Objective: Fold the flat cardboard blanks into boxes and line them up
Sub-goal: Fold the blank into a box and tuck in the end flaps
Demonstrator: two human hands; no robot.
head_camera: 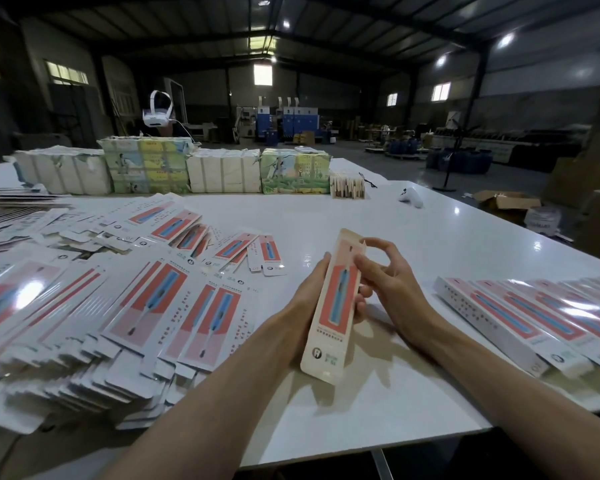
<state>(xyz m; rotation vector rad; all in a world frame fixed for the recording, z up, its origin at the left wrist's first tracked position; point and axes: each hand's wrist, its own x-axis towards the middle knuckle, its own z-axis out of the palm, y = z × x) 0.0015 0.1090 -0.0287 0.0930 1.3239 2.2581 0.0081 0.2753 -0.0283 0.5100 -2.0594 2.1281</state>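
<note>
A long narrow cardboard box (333, 320), pink and red with a blue strip, is held tilted above the white table (395, 237) in front of me. My left hand (307, 299) grips its left edge, with fingertips showing at its right side. My right hand (388, 271) touches its upper right edge, fingers curled loosely beside the top flap. A big spread of flat blanks (146, 306) of the same print covers the table's left side. A row of folded boxes (534, 317) lies side by side at the right.
Wrapped bundles (174, 169) stand in a line across the table's far side, with a person wearing a white headset (157, 110) behind them. A white controller (411, 197) lies at the far right. Open cartons (506, 202) sit on the floor beyond the right edge.
</note>
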